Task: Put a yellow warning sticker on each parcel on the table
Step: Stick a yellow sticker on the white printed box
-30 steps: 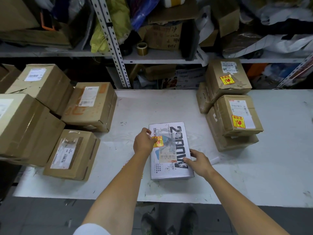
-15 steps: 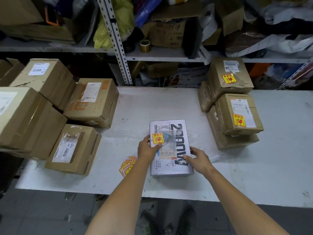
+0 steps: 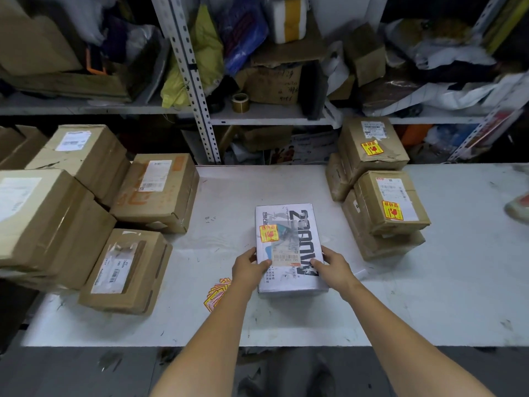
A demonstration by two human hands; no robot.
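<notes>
A white printed parcel point(image 3: 289, 242) lies in the middle of the white table point(image 3: 429, 296), with a yellow warning sticker point(image 3: 268, 233) stuck on its top left. My left hand point(image 3: 248, 269) grips the parcel's left edge, thumb on top. My right hand point(image 3: 333, 267) grips its right edge the same way. A fan of loose yellow stickers point(image 3: 216, 292) lies on the table just left of my left wrist. Brown parcels on the left point(image 3: 128, 270) show no yellow sticker. Two parcels on the right point(image 3: 390, 203) carry one each.
Several cardboard boxes point(image 3: 156, 190) crowd the table's left side, stacked two high at the far left. A stack of three boxes point(image 3: 369, 144) stands at the right. Cluttered metal shelves point(image 3: 257, 116) rise behind the table. A tape roll point(image 3: 240, 102) sits on the shelf.
My left hand left the sticker, which stays on the parcel, and slid down to the parcel's left edge. My right hand moved up along the right edge. Both now grip the parcel.
</notes>
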